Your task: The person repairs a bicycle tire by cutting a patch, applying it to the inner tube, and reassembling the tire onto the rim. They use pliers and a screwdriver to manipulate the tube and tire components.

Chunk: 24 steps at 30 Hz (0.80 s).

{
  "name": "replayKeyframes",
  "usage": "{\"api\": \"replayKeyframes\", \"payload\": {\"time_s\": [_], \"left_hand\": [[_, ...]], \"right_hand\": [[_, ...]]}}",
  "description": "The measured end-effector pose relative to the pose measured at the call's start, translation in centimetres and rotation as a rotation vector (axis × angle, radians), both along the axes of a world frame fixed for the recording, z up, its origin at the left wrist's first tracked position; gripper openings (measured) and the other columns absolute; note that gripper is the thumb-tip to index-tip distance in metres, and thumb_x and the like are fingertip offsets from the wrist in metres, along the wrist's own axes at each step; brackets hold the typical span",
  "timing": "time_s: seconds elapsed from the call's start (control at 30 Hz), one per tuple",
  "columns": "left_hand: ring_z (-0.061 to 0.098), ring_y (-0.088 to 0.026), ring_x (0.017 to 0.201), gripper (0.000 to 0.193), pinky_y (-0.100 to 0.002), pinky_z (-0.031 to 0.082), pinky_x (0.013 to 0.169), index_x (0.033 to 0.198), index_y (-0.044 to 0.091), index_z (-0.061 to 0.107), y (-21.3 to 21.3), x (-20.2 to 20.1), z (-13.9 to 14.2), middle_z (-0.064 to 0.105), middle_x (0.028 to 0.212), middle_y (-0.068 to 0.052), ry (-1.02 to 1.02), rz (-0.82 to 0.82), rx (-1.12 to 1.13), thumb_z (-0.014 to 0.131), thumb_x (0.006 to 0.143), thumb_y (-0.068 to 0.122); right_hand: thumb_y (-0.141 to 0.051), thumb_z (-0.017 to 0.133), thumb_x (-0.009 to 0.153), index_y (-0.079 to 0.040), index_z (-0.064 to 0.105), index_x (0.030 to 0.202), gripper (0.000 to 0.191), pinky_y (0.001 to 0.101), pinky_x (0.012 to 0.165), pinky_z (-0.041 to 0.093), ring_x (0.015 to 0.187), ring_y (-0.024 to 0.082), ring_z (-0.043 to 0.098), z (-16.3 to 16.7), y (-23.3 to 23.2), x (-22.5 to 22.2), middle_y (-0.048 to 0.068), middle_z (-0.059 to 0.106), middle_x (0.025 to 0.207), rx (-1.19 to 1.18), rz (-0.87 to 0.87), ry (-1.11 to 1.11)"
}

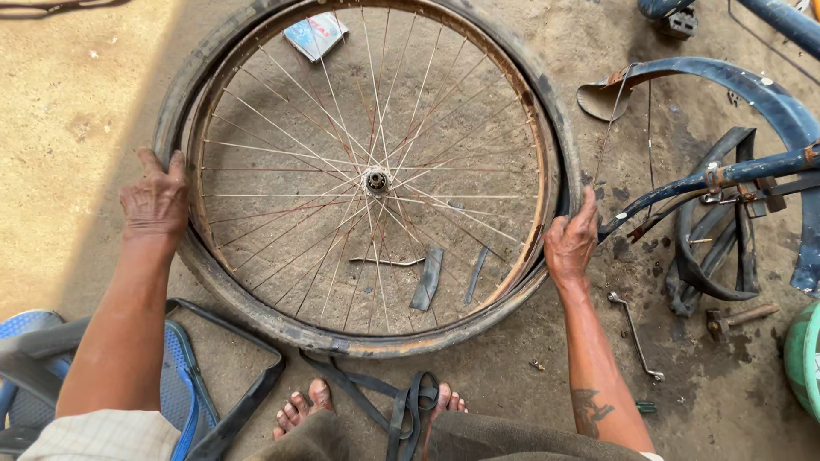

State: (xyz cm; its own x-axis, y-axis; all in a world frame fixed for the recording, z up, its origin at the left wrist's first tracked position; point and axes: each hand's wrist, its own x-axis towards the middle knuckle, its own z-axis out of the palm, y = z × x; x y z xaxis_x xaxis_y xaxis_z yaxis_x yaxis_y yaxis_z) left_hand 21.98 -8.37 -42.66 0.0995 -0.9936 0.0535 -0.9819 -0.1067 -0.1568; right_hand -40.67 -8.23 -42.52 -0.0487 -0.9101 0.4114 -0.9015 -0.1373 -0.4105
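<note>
**Head view: both hands on bike wheel tyre, wheel flat on ground**

Head cam looks straight down. Bicycle wheel (373, 181) lies flat on dusty concrete floor (77, 102), centre frame, just ahead of person's bare feet (309, 405). Rusty rim w/ thin spokes, hub (377, 180) in middle. Worn black tyre (175, 102) sits around rim, partly off it on the near and right sides.

Left hand (156, 199): palm down on tyre at wheel's left edge, fingers curled over tyre top, gripping it. Right hand (571, 240): on tyre at wheel's right edge, fingers wrapped round tyre wall, thumb up, gripping too. Hands roughly opposite each other across wheel.

Seen through spokes, on floor: thin metal lever (387, 261), dark flat tyre lever (428, 279), another slim one (476, 275) beside it. Small blue-white packet (315, 35) near far side inside rim.

Right of wheel: blue bike frame tubes (717, 177), blue mudguard (735, 85), loop of black rubber (713, 248) under frame. Spanner (636, 335) on floor just beside right forearm. Hammer (741, 317) near it, further right. Green tub edge (803, 358) at far right.

Near feet: black inner tube strip (401, 408) between them. Blue sandal (175, 376) bottom left, under left arm, dark rubber strip (248, 397) touching it.
</note>
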Motion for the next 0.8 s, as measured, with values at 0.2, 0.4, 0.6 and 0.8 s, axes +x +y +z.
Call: {"api": "replayKeyframes", "payload": {"time_s": [0.2,0.4,0.6,0.8], "left_hand": [[0.075,-0.034,0.073,0.046,-0.046,0.06,0.059,0.153,0.011,0.057,0.2,1.5,-0.8,0.049,0.149,-0.039,0.011,-0.011,-0.029,0.049,0.108,0.005],[0.073,-0.029,0.069,0.049,-0.043,0.059,0.054,0.154,0.014,0.056,1.5,0.9,-1.0,0.056,0.14,-0.03,0.007,0.019,0.024,0.05,0.107,0.003],[0.074,-0.036,0.074,0.052,-0.05,0.059,0.061,0.156,0.016,0.052,1.7,1.1,-1.2,0.053,0.14,-0.032,0.021,0.004,0.086,0.05,0.105,0.006],[0.069,-0.049,0.094,0.054,-0.054,0.058,0.073,0.161,0.005,0.049,3.4,0.1,-2.9,0.039,0.152,-0.045,0.081,-0.068,-0.069,0.05,0.107,0.007]], "right_hand": [[0.005,0.043,0.095,0.012,0.025,0.156,0.063,0.052,0.111,0.048,0.127,0.05,0.055,-0.7,0.0,-0.5,0.041,0.047,0.142,0.051,0.05,0.029],[0.002,0.043,0.097,0.007,0.024,0.157,0.063,0.0527,0.11,0.049,0.123,0.047,0.058,-0.8,1.5,0.8,0.039,0.046,0.144,0.147,-0.047,-0.013],[-0.015,0.049,0.11,0.002,0.02,0.163,0.063,0.0534,0.111,0.046,0.131,0.049,0.052,-0.3,2.5,1.8,0.037,0.037,0.15,0.259,-0.093,-0.073],[-0.02,0.069,0.098,0.006,0.024,0.154,0.077,0.0474,0.095,0.055,0.106,0.04,0.069,-1.8,4.5,2.4,0.031,0.066,0.118,0.316,-0.321,-0.352]]}}
